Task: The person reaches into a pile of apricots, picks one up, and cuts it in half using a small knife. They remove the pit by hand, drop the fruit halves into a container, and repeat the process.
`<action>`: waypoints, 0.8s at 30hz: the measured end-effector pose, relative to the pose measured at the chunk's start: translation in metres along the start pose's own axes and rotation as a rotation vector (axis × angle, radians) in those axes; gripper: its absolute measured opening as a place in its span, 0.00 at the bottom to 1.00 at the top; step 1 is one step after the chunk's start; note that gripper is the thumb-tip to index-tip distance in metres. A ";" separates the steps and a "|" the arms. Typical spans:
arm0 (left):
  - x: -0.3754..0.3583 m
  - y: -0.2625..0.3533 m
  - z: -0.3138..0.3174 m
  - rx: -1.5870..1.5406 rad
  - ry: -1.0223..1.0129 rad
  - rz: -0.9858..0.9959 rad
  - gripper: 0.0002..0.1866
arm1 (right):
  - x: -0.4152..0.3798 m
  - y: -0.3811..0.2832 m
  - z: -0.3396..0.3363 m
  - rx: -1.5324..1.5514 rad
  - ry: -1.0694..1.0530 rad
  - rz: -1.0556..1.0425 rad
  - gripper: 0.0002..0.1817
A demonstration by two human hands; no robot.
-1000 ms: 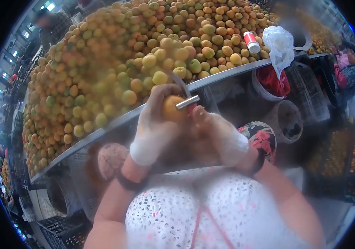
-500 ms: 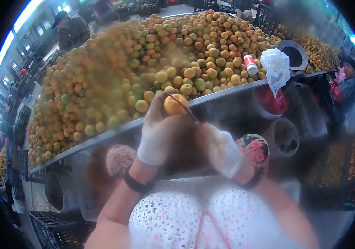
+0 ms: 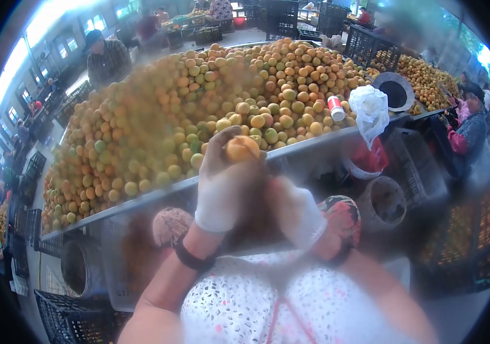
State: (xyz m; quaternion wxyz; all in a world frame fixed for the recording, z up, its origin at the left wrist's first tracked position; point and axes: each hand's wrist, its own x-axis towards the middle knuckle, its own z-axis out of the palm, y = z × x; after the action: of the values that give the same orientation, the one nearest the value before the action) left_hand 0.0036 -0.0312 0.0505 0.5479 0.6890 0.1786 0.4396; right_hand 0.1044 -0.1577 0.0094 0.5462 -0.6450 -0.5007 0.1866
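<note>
In the head view, holds a fruit [image 3: 242, 149] near the middle of the frame, just beyond the left hand's palm. Clamps it with the left hand [image 3: 217, 182], fingers curled round its left side. Shows a thin dark line down the fruit's right side; cannot tell cut from blade there. Keeps the right hand [image 3: 295, 207] just right of the left, below and to the right of the fruit, too blurred at the fingers to tell apart from together. Wears white coverings on both hands and a dark band [image 3: 194, 261] on the left wrist, with a spotted white apron [image 3: 227, 295] at lower center.

Faces a large pile [image 3: 291, 109] across the upper half, sloping down to the left, behind a metal rim [image 3: 308, 141]. Has a red-and-white bottle [image 3: 335, 109] on the pile at upper right, just left of a white bag [image 3: 369, 106] hanging over the rim. Has a red bag [image 3: 373, 155] in a bucket right of center, above a tub [image 3: 387, 200]. Also shows a black crate [image 3: 55, 315] at lower left, a person [image 3: 107, 60] at upper left and another person [image 3: 469, 129] at the right.
</note>
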 end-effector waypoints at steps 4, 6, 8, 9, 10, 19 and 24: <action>-0.001 0.008 0.010 -0.682 -0.054 -0.215 0.23 | 0.002 -0.013 0.002 -0.116 0.065 -0.020 0.14; 0.003 -0.006 0.018 -0.861 -0.023 -0.312 0.24 | 0.004 -0.002 0.006 -0.142 0.064 0.009 0.14; 0.005 -0.014 0.022 -0.850 -0.015 -0.410 0.29 | 0.008 0.009 0.009 -0.172 0.063 0.025 0.13; 0.005 -0.016 0.024 -0.868 -0.024 -0.449 0.29 | 0.010 0.014 0.010 -0.346 0.062 -0.038 0.13; 0.005 -0.020 0.026 -0.887 -0.031 -0.488 0.29 | 0.012 0.017 0.010 -0.520 0.058 -0.101 0.12; 0.012 -0.025 0.019 -0.736 0.064 -0.334 0.26 | 0.010 0.004 0.005 -0.401 0.092 -0.105 0.10; 0.003 -0.021 0.020 -0.600 -0.123 -0.318 0.23 | 0.008 0.001 0.000 -0.323 0.115 -0.114 0.10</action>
State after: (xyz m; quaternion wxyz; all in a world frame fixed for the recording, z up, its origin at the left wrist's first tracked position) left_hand 0.0262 -0.0340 0.0325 0.7975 0.4860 0.1129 0.3393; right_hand 0.1085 -0.1513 0.0107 0.4730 -0.7046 -0.5278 0.0352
